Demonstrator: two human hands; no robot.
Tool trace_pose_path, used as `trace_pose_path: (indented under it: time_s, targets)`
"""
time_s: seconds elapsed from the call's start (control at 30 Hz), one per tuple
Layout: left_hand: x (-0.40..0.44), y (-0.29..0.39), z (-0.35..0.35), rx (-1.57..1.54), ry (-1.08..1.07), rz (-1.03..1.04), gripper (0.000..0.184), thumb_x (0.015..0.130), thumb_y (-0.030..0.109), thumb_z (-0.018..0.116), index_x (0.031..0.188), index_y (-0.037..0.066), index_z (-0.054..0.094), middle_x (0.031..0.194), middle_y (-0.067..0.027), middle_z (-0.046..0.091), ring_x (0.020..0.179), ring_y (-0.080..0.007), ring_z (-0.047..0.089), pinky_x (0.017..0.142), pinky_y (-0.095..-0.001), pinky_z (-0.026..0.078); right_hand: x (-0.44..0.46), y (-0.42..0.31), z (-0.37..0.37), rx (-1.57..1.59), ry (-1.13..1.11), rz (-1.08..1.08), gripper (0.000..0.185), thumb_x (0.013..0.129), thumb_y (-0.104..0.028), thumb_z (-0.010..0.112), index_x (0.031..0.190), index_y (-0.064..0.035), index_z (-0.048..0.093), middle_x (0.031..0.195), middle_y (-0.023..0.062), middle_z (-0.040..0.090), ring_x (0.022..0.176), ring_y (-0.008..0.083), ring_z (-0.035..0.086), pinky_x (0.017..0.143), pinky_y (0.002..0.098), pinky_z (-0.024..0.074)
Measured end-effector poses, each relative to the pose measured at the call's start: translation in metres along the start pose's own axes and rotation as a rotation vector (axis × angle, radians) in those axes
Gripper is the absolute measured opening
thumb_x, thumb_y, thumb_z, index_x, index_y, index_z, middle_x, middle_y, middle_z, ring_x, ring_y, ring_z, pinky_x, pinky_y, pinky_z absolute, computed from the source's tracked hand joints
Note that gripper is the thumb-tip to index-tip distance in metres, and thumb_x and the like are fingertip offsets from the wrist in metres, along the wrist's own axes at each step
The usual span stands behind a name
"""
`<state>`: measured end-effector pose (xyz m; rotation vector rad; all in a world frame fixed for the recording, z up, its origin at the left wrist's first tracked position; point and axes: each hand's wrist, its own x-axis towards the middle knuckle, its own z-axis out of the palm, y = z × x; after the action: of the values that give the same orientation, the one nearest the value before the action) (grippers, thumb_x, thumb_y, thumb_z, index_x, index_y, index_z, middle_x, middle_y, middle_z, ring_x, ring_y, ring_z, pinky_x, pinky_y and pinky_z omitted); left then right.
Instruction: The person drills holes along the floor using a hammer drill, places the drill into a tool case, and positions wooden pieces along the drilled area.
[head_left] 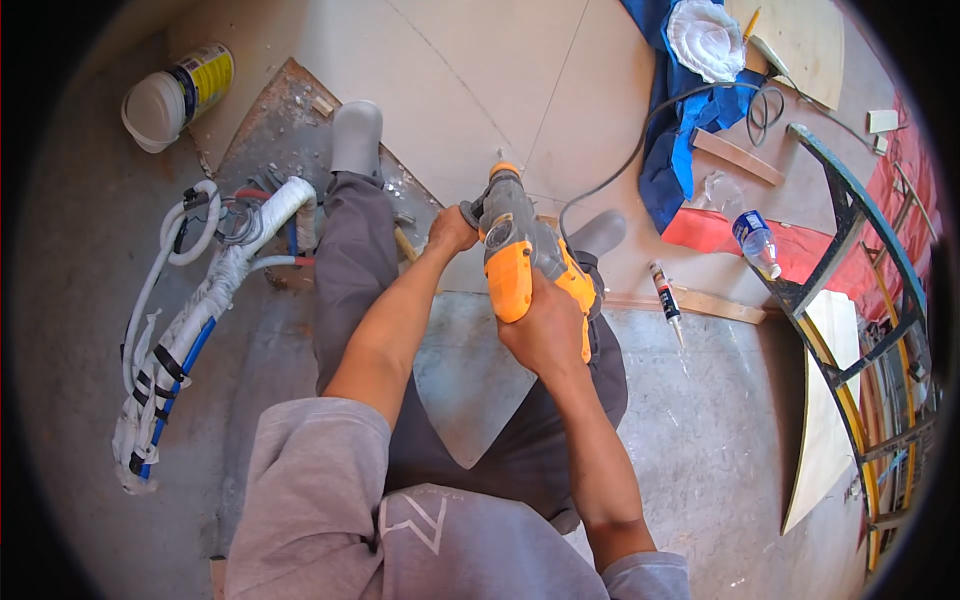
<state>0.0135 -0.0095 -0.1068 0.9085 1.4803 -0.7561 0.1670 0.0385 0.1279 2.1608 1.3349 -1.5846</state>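
An orange and grey power drill (pixel 515 235) points away from me, its bit over the pale board (pixel 470 100) between my feet. My right hand (pixel 548 325) is wrapped round the drill's rear handle. Out to the left, my left hand (pixel 453 230) grips the side handle near the drill's front. Whether the bit's tip touches the board is too small to tell. A dark cable (pixel 640 140) runs from the drill toward the upper right.
Wrapped pipes and hoses (pixel 220 270) stand at the left, below a white bucket (pixel 185 92). To the right are a sealant tube (pixel 665 295), a plastic bottle (pixel 755 240), blue cloth (pixel 668 165) and a ladder (pixel 845 230). A wooden strip (pixel 700 303) edges the board.
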Motion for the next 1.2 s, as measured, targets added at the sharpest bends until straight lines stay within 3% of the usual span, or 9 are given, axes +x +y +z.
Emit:
trace_pose_path:
  time_s: [0.17, 0.27, 1.2]
  targets:
    - [0.000, 0.001, 0.002, 0.004, 0.012, -0.008, 0.048, 0.075, 0.040, 0.069, 0.107, 0.004, 0.067, 0.114, -0.0218, 0.063, 0.109, -0.0366, 0.059, 0.091, -0.0423, 0.049, -0.001, 0.001, -0.004, 0.024, -0.005, 0.015, 0.021, 0.070, -0.010, 0.068, 0.088, -0.0037, 0.059, 0.075, 0.0190, 0.065, 0.074, 0.0393, 0.062, 0.067, 0.0453, 0.0493]
    - [-0.002, 0.001, 0.002, -0.006, 0.021, -0.011, 0.048, 0.075, 0.040, 0.069, 0.106, 0.004, 0.067, 0.114, -0.0220, 0.063, 0.109, -0.0366, 0.059, 0.090, -0.0424, 0.049, 0.002, 0.000, -0.004, -0.005, -0.030, 0.028, 0.022, 0.067, -0.010, 0.067, 0.085, -0.0027, 0.057, 0.074, 0.0171, 0.064, 0.071, 0.0379, 0.063, 0.063, 0.0461, 0.0492]
    - [0.007, 0.004, 0.004, -0.027, 0.018, -0.038, 0.049, 0.073, 0.041, 0.071, 0.105, 0.004, 0.067, 0.113, -0.0214, 0.063, 0.108, -0.0362, 0.060, 0.090, -0.0417, 0.049, 0.012, 0.005, -0.003, -0.058, -0.031, 0.032, 0.026, 0.067, -0.010, 0.068, 0.087, -0.0027, 0.054, 0.079, 0.0156, 0.063, 0.074, 0.0365, 0.062, 0.064, 0.0454, 0.0495]
